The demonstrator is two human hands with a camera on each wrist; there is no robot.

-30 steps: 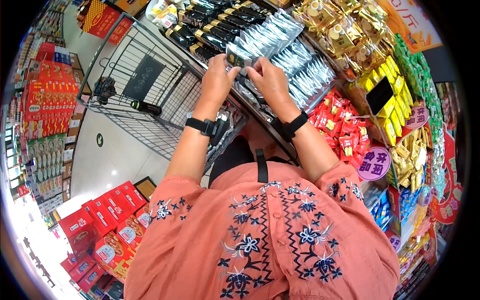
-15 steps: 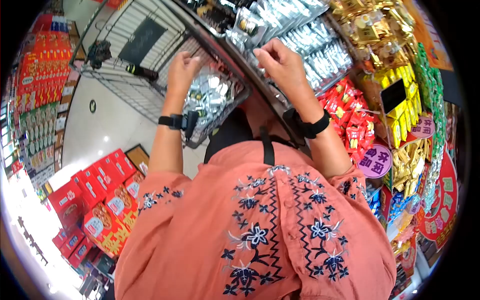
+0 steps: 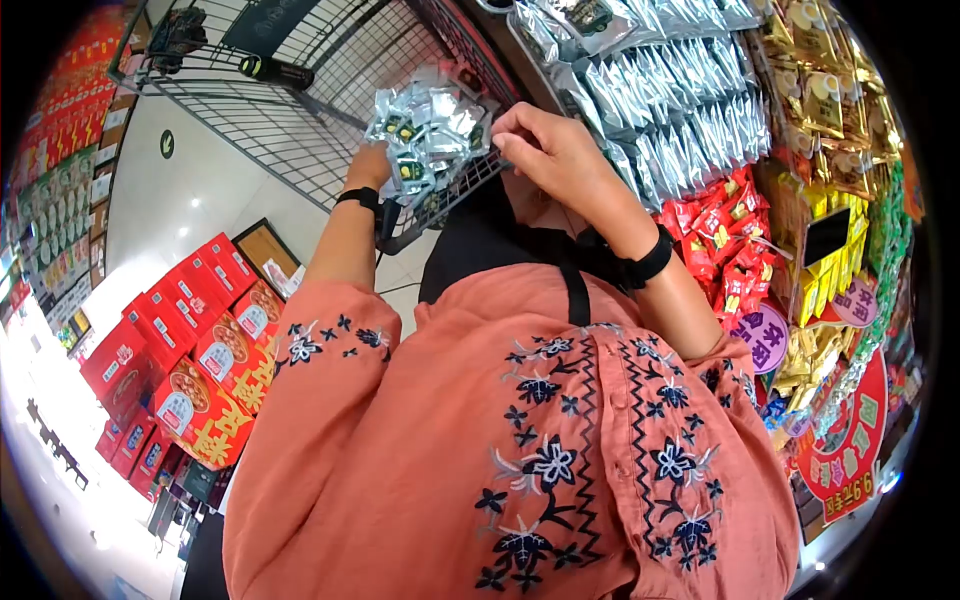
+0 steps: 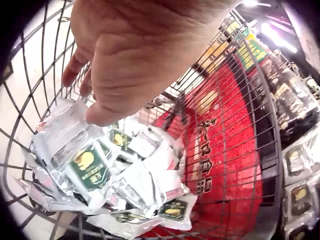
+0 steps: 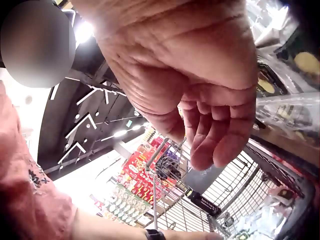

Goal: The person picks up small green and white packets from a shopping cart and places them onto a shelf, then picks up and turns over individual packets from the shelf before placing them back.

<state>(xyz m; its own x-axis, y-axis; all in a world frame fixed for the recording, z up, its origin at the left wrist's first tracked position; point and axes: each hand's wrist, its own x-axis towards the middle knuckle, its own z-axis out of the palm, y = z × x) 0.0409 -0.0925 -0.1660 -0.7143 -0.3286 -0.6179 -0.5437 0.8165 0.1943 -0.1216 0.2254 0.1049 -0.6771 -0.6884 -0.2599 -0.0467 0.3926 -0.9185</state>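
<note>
Silver packets [image 3: 430, 125] heaped in cart [image 4: 272, 200], beside left hand [image 3: 370, 165]; loading judged well advanced. Left grip cannot be told; right hand [image 3: 565, 160] empty, fingers loosely curled. Display packets [image 3: 670, 90] lie beyond right hand; how many left to load, unclear

Text readings, head view: "9.9元专区" in yellow along the lower edge of the large red sign [image 3: 850, 450]; its other characters uncertain. Purple round sign [image 3: 763, 338] carries Chinese characters, too distorted to read in full. Red boxes [image 3: 205, 400]: large yellow characters, not resolved. Floor disc [image 3: 167, 144]: white arrow on green.
Left wrist view: "口食品" on the red panel [image 4: 227, 145], character above it unclear. "EXIT" on the dark round mark [image 4: 40, 206], lower left. Silver packets [image 4: 90, 167]: green labels, print illegible.
</note>
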